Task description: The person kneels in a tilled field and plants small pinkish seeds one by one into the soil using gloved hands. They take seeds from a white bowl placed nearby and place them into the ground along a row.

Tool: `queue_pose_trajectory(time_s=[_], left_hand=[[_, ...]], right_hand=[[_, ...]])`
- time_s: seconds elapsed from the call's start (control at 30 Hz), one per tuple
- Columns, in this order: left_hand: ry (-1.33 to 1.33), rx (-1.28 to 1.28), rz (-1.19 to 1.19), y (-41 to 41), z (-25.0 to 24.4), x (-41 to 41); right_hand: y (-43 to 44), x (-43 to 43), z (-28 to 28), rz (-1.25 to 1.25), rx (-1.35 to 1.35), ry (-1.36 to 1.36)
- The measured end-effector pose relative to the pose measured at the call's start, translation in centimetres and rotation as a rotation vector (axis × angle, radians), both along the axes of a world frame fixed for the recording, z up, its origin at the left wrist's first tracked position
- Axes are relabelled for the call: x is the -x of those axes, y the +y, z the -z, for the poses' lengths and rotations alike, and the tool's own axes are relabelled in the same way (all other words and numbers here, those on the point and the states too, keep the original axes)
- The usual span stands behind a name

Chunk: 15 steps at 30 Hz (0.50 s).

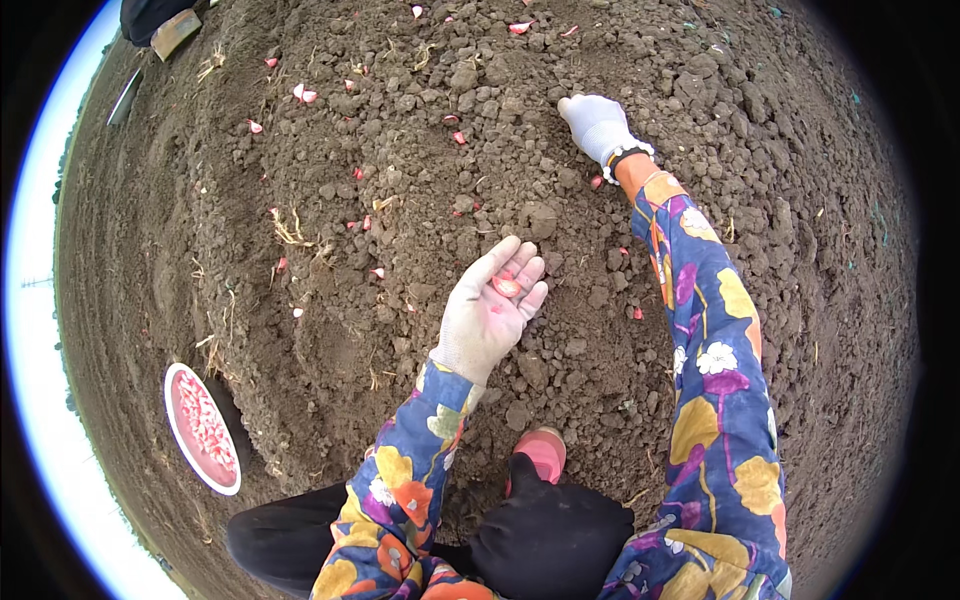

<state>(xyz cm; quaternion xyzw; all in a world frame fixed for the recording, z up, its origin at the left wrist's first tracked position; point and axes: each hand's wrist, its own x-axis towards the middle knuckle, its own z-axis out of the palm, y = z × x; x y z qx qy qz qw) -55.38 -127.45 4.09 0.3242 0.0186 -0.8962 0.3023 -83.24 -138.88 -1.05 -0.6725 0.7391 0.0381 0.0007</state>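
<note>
My left hand [487,311], in a pale soil-stained glove, is turned palm up with its fingers loosely curled. A pink-coated garlic clove [506,286] rests in it near the fingers. Farther out to the right, my right hand [592,126], also gloved, reaches down to the crumbly soil with its fingers bunched; whether a clove is between the fingertips is hidden. Just below that wrist lies another pink clove [597,181]. More cloves [304,94] are scattered over the soil, some partly sunk in it.
An oval-looking white-rimmed basin [171,412] of pink cloves stands on the soil at the lower left. My pink shoe [544,452] is below my hands. Dry root tufts [291,229] lie left of centre. At the top left is part of a dark-clothed person [146,16].
</note>
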Motion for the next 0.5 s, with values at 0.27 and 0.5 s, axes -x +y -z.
queue_pose_trajectory(time_s=[0.27,0.5], left_hand=[[0.07,0.021,-0.071,-2.5,-1.4,-1.1],[0.056,0.067,-0.065,-2.7,-1.3,-0.2]], right_hand=[[-3.8,-1.0,1.9,0.009,-0.18,0.157],[8.0,-7.2,-8.0,-0.197,0.339,-0.555]])
